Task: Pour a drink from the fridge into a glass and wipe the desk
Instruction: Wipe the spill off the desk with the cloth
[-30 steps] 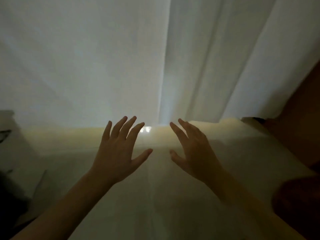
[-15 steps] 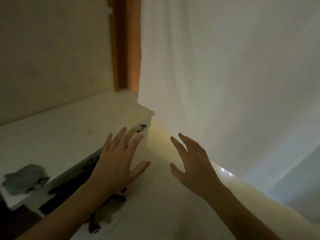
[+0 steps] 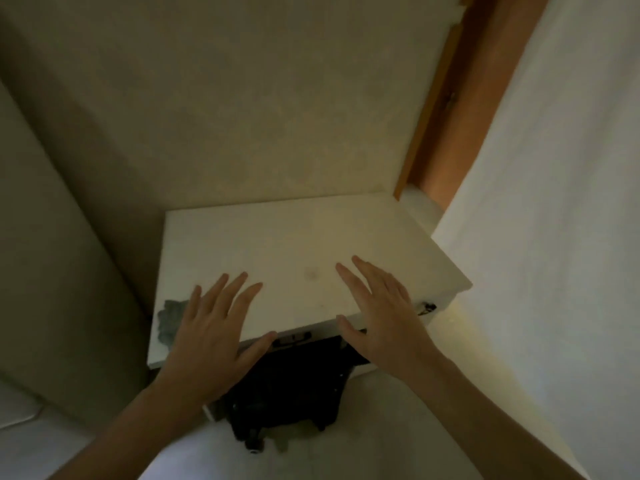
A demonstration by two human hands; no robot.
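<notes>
A white desk stands in the room's corner, dimly lit, straight ahead of me. A crumpled grey cloth lies at the desk's front left corner. My left hand hovers flat with fingers spread above the desk's front edge, just right of the cloth and partly covering it. My right hand is likewise spread and empty above the front right part of the desk. No fridge, drink or glass is in view.
A black chair is tucked under the desk's front. A white curtain hangs on the right beside an orange-brown wooden frame. Beige walls close in behind and to the left. Pale floor lies below.
The view has swung left from the white curtain to the corner desk, which now fills the middle. Both hands stay spread and empty in front of me.
</notes>
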